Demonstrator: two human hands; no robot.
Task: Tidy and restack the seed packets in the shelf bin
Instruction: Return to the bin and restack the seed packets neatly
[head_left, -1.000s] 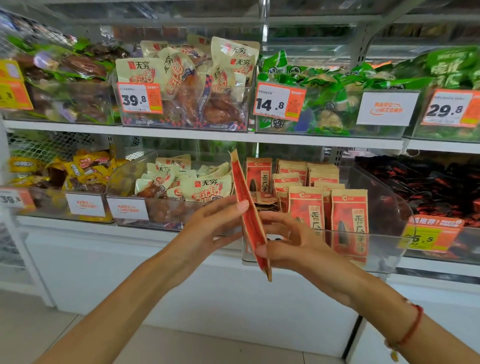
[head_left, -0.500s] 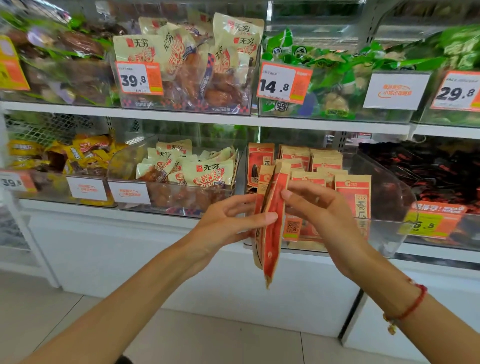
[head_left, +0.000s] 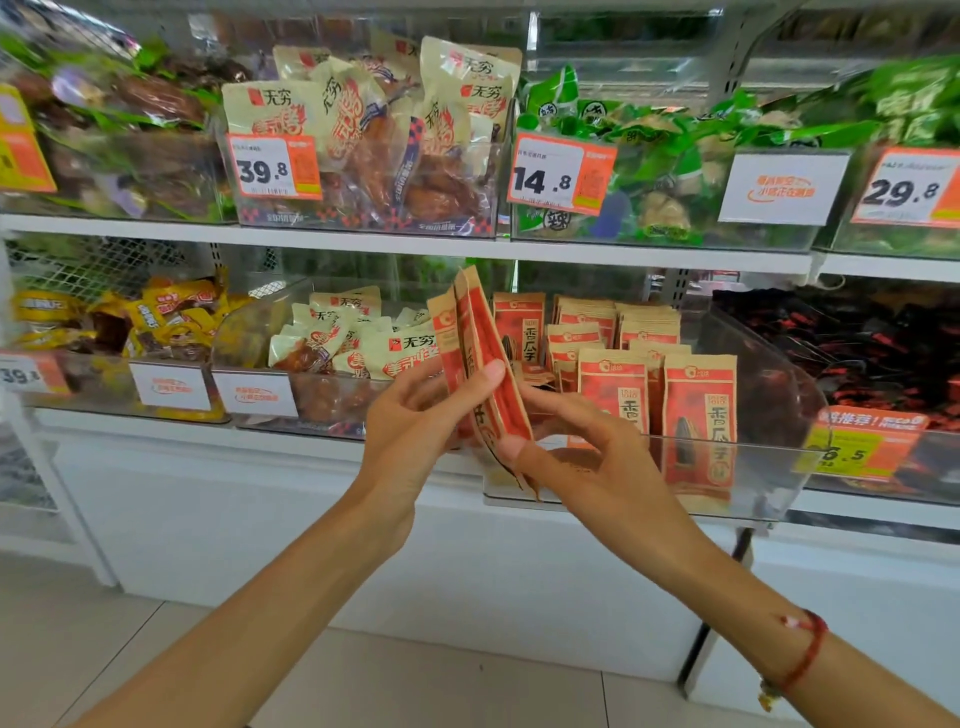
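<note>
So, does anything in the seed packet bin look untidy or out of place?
Yes. In the clear bin, most seed packets stand upright in rows, but one packet near the front left lies flat and crooked. The left hand and right hand hold a small bunch of packets outside the bin.

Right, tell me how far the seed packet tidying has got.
Partly done. Red-and-tan seed packets already stand upright in rows in the clear plastic shelf bin. In hand: a small bunch of the same packets, held edge-on between the left hand and right hand in front of the bin. Left: put that bunch in the bin's front-left gap and straighten a packet lying flat there.
</note>
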